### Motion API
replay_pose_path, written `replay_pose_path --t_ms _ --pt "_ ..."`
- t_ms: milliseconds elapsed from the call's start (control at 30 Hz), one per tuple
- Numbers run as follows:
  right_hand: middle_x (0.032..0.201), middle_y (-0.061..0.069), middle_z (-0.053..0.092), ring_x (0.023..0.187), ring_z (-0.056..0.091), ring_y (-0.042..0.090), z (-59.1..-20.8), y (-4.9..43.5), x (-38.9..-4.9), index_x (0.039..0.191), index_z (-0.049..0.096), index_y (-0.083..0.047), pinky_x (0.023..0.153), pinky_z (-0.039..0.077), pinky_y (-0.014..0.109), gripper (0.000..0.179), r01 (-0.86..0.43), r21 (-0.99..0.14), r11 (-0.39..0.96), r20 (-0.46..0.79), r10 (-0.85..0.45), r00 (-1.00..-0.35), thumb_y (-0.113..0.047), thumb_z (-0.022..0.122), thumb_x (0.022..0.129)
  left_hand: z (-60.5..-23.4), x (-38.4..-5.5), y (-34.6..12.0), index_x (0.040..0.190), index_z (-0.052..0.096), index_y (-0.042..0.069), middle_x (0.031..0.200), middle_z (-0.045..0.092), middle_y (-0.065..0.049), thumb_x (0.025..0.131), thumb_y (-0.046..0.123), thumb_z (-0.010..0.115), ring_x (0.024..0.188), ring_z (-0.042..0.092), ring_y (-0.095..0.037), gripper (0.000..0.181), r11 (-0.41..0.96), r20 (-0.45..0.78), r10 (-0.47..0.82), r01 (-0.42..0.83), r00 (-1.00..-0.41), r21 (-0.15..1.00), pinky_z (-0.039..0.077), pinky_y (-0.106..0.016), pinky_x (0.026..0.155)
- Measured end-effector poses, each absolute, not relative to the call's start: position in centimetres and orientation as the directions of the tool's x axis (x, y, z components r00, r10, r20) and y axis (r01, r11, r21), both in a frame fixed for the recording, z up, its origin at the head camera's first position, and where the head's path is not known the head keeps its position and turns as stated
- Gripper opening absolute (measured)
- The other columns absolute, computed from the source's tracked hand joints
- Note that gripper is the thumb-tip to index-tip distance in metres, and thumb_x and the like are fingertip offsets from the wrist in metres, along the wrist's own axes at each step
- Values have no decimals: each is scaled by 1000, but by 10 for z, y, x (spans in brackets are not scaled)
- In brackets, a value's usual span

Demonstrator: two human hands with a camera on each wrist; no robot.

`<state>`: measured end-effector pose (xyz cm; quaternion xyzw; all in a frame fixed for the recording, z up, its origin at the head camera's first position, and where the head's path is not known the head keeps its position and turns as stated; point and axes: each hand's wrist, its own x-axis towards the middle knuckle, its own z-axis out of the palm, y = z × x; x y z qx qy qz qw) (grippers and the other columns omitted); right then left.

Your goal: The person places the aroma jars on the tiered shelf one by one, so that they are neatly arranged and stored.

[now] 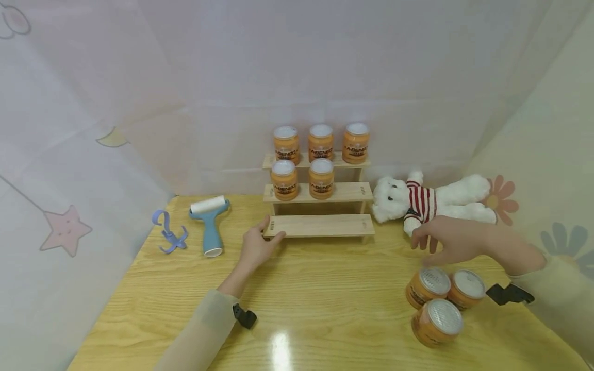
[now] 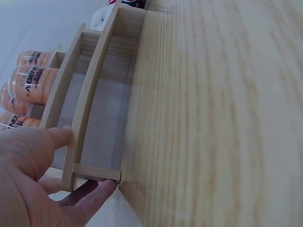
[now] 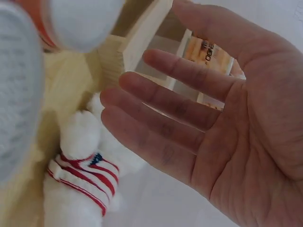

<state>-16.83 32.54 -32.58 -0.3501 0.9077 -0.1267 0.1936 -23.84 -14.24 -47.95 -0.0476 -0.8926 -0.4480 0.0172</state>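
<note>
A three-tier wooden display shelf [image 1: 322, 225] stands against the back cloth. My left hand [image 1: 258, 248] grips the left end of its lowest tier; in the left wrist view the thumb [image 2: 60, 136] lies on the board and the fingers reach round the end leg. Three orange cans with white lids [image 1: 320, 144] stand on the top tier, and two more orange cans [image 1: 322, 179] are on the middle one. My right hand [image 1: 457, 239], fingers spread and holding nothing, hovers just behind a group of three orange cans [image 1: 436, 322] on the table.
A white plush bear [image 1: 422, 201] in a red-striped shirt lies right of the shelf. To the left are a blue-handled lint roller [image 1: 211, 226] and a curled purple strip-like object [image 1: 171, 234]. Printed cloth hangs around the wooden table [image 1: 325, 304].
</note>
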Motion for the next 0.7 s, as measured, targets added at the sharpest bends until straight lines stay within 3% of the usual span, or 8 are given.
replay_pose_path --t_ms 67,167,367,500,633,700 --pt "111 -13 71 91 69 2 -331 323 -163 116 72 -26 78 60 28 28 -571 -378 729 -294 -679 -673 -43 80 96 -479 -238 -142 162 41 3 73 72 -16 100 42 76 37 27 -7 81 596 74 64 97 -995 797 33 -22 38" --pt "108 -14 69 88 66 0 -340 320 -157 113 70 -27 74 57 26 27 -551 -389 738 -333 -671 -663 -44 80 95 -479 -238 -142 162 41 3 67 69 -19 101 42 75 38 27 -8 81 600 74 63 97 -995 794 33 -22 38" --pt "90 -13 61 70 45 -2 -354 316 -151 97 64 -25 62 41 22 26 -541 -415 731 -348 -677 -648 -42 83 92 -480 -236 -141 163 39 3 115 77 -28 101 41 75 40 44 -9 82 580 74 69 101 -995 808 40 -24 41" --pt "82 -10 52 66 34 0 -356 312 -148 94 58 -24 60 32 23 36 -531 -400 747 -355 -661 -661 -42 88 86 -480 -236 -142 163 39 4 134 69 -31 101 41 75 41 43 -9 81 583 75 65 99 -995 806 40 -23 41" --pt "80 -9 47 68 34 1 -357 309 -148 91 54 -24 60 30 24 42 -536 -379 754 -356 -654 -668 -43 91 82 -480 -236 -142 163 40 3 156 54 -26 101 42 74 43 48 -9 81 589 82 64 104 -995 802 42 -23 43" --pt "81 -9 46 69 35 2 -357 310 -149 90 53 -23 61 30 23 42 -534 -389 751 -352 -657 -667 -37 92 80 -480 -236 -142 163 40 3 152 58 -27 101 42 75 45 51 -9 81 589 83 64 105 -994 801 42 -23 43"
